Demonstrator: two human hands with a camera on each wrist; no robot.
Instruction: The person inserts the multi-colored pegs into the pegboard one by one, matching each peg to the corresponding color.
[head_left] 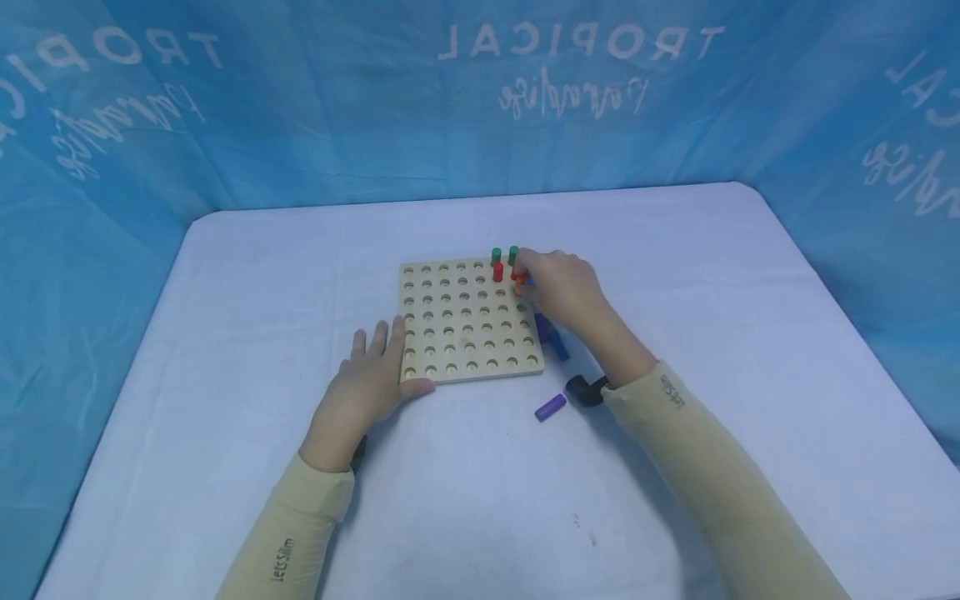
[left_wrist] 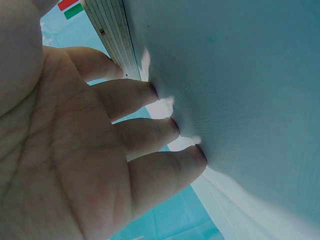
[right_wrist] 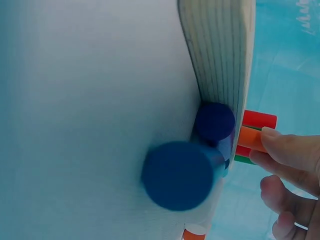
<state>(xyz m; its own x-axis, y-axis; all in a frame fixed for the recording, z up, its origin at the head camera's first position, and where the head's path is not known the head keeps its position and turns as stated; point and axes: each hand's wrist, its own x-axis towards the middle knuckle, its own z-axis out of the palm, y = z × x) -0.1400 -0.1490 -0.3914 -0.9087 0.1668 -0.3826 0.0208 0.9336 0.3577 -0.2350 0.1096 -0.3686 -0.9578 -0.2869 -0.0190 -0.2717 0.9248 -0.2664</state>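
Observation:
A pale wooden pegboard (head_left: 456, 340) with rows of round holes lies on the table. Two green pegs (head_left: 497, 257) stand upright along its far right edge, with a red peg (head_left: 498, 272) nearer. Between thumb and fingertips my right hand (head_left: 564, 287) pinches an orange peg (right_wrist: 252, 139) at the board's top surface; whether it sits in a hole cannot be told. Beside it in the right wrist view is another red peg (right_wrist: 261, 119). My left hand (head_left: 365, 382), fingers extended, rests against the board's left edge; its palm faces the camera in the left wrist view.
Against the board's right side lie a purple peg (head_left: 542, 328) and a blue peg (head_left: 559, 346). Another purple peg (head_left: 551, 407) lies nearer, by the dark wrist camera (head_left: 585, 391). A white cloth (head_left: 300, 267) covers the table; a blue printed curtain (head_left: 375, 125) hangs around it.

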